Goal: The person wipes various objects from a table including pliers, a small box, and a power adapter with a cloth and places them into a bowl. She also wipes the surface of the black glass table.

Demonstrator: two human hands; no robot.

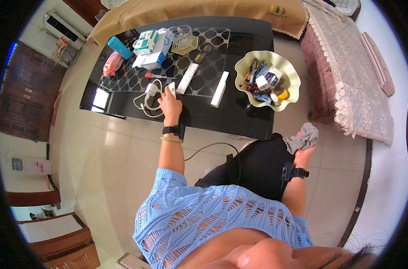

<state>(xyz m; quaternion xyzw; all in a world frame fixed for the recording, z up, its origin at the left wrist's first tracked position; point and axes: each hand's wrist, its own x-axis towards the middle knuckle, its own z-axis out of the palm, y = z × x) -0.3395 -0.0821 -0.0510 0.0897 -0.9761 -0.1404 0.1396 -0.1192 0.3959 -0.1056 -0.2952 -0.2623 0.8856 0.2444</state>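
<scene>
My left hand [172,105] reaches over the near edge of the black table [204,116]. Its fingers are on a small white object [172,87], which they partly cover. Left of these fingers lies a looped white cable [146,103] beside a white adapter [152,88]. Two slim white bars lie to the right: a remote control [187,78] and a narrow white box [220,89]. Low at the right, beside my black-clothed leg [254,164], my right hand [304,153] holds a crumpled grey cloth [304,136].
A wavy-rimmed bowl [239,72] of pens and small boxes stands at the table's right. Farther back are a screwdriver [156,76], a green-white box [145,42], a blue cylinder [119,47], a red-and-white packet [112,64] and a clear dish [182,35]. A covered sofa [355,74] borders the right.
</scene>
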